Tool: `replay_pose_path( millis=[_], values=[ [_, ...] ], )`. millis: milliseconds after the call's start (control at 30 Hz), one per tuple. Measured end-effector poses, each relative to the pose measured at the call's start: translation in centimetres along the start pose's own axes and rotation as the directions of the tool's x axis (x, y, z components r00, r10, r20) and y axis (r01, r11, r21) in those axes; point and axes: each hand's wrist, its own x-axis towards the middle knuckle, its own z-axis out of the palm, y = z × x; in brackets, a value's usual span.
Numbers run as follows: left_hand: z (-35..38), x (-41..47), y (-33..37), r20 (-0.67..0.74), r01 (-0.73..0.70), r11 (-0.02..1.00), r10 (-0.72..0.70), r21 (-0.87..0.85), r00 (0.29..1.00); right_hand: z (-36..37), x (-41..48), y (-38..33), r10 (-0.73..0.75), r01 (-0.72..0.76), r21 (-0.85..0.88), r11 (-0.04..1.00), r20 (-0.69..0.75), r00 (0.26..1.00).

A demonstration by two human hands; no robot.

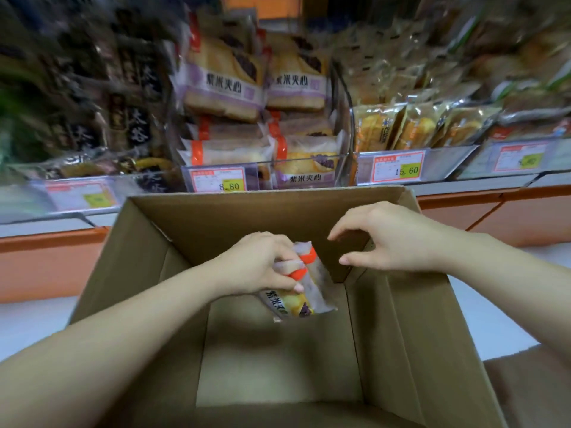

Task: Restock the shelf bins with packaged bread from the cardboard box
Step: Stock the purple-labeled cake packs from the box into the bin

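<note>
An open cardboard box (216,220) fills the lower middle of the view, its floor bare. My left hand (256,264) grips a packaged bread (306,291), a clear wrapper with an orange stripe and purple filling, and holds it above the box floor. My right hand (392,239) hovers just right of the package with fingers spread and loosely curved, holding nothing. Beyond the box, a clear shelf bin (309,163) holds several of the same bread packages stacked to the top.
Price tags (219,180) line the bin fronts. A bin of dark packages (92,118) stands at the left and a bin of yellow bread packs (411,128) at the right. An orange shelf base (46,264) runs below. A second cardboard piece (531,384) lies at the lower right.
</note>
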Motion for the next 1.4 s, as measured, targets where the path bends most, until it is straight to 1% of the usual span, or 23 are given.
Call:
replay_pose_path(
  millis=[100,167,233,333,433,500,600,633,700,767,833,900,933,967,1033,1067,1133,1167,1233,1267,1300,1367,1400],
  values=[
    [-3.7,-1.9,2.0,-0.174,-0.032,0.999,0.027,-0.025,0.984,-1.3,0.8,-2.3,-0.091,0.099,0.103,0.990,-0.079,0.993],
    [-5.6,-2.9,2.9,-0.293,-0.056,0.996,0.032,-0.074,0.956,-2.3,1.0,-3.3,-0.095,0.122,0.156,0.980,-0.170,0.981],
    [-7.5,-3.9,3.7,-0.419,-0.112,0.985,0.047,-0.132,0.907,-3.3,0.8,-3.8,-0.076,0.122,0.176,0.977,-0.248,0.966],
    [-9.7,-4.5,4.5,-0.580,-0.148,0.979,0.040,-0.139,0.813,-4.8,0.8,-4.7,-0.076,0.124,0.120,0.985,-0.346,0.935],
    [-10.8,-3.7,5.2,-0.702,-0.177,0.975,0.032,-0.135,0.711,-6.4,2.2,-4.9,-0.039,0.080,0.070,0.994,-0.454,0.890],
    [-11.4,-2.8,5.5,-0.756,-0.211,0.964,0.015,-0.164,0.654,-7.9,3.6,-4.7,-0.041,0.065,0.031,0.997,-0.502,0.864],
    [-12.7,-1.4,5.2,-0.802,-0.252,0.936,-0.052,-0.247,0.594,-10.8,5.6,-4.1,-0.067,0.015,-0.100,0.995,-0.539,0.839],
    [-13.2,-0.9,4.9,-0.807,-0.245,0.932,-0.078,-0.268,0.586,-11.7,6.4,-3.8,-0.071,-0.010,-0.143,0.990,-0.552,0.831],
    [-13.9,0.5,4.2,-0.784,-0.189,0.926,-0.154,-0.327,0.602,-12.9,7.9,-3.2,-0.057,-0.067,-0.201,0.977,-0.555,0.830],
    [-13.9,1.9,3.3,-0.714,-0.073,0.910,-0.268,-0.407,0.647,-13.0,9.2,-2.2,-0.017,-0.124,-0.228,0.966,-0.533,0.846],
    [-13.3,3.0,2.3,-0.594,0.071,0.889,-0.359,-0.452,0.719,-12.2,10.2,-1.0,0.047,-0.191,-0.245,0.950,-0.493,0.869],
    [-12.5,3.9,1.8,-0.500,0.176,0.911,-0.357,-0.374,0.789,-11.4,10.8,0.0,0.135,-0.289,-0.271,0.918,-0.470,0.872],
    [-12.2,4.4,1.8,-0.494,0.190,0.925,-0.340,-0.330,0.800,-11.2,10.9,0.4,0.158,-0.323,-0.286,0.902,-0.478,0.864],
    [-12.2,4.9,1.9,-0.520,0.187,0.933,-0.329,-0.307,0.788,-11.1,11.0,0.5,0.157,-0.334,-0.289,0.897,-0.498,0.853],
    [-12.6,5.7,2.3,-0.593,0.170,0.937,-0.326,-0.305,0.736,-11.0,11.0,0.1,0.105,-0.283,-0.272,0.920,-0.523,0.846],
    [-12.8,6.1,2.4,-0.619,0.159,0.940,-0.321,-0.303,0.717,-10.9,11.0,-0.1,0.071,-0.229,-0.267,0.936,-0.496,0.866],
    [-13.4,6.7,2.6,-0.621,0.166,0.946,-0.310,-0.279,0.720,-10.7,11.3,-0.3,0.031,-0.148,-0.298,0.943,-0.363,0.931],
    [-13.7,6.7,2.5,-0.612,0.196,0.947,-0.315,-0.255,0.726,-10.6,11.5,-0.2,0.030,-0.135,-0.338,0.932,-0.299,0.954],
    [-14.0,6.1,2.1,-0.617,0.280,0.943,-0.328,-0.178,0.715,-10.5,12.0,0.3,0.043,-0.137,-0.387,0.912,-0.240,0.970],
    [-14.2,5.4,1.6,-0.663,0.341,0.935,-0.318,-0.100,0.678,-10.8,12.2,0.4,0.050,-0.136,-0.381,0.915,-0.227,0.973],
    [-14.5,4.6,1.1,-0.737,0.418,0.908,-0.272,0.015,0.618,-11.1,12.2,0.4,0.054,-0.131,-0.368,0.921,-0.212,0.976],
    [-15.4,3.2,-0.3,-0.851,0.562,0.785,-0.089,0.261,0.518,-11.7,12.5,0.0,0.047,-0.114,-0.352,0.929,-0.193,0.980],
    [-15.8,2.9,-1.0,-0.859,0.597,0.726,-0.018,0.341,0.512,-11.9,12.6,-0.3,0.038,-0.105,-0.342,0.934,-0.199,0.979]
  ],
)
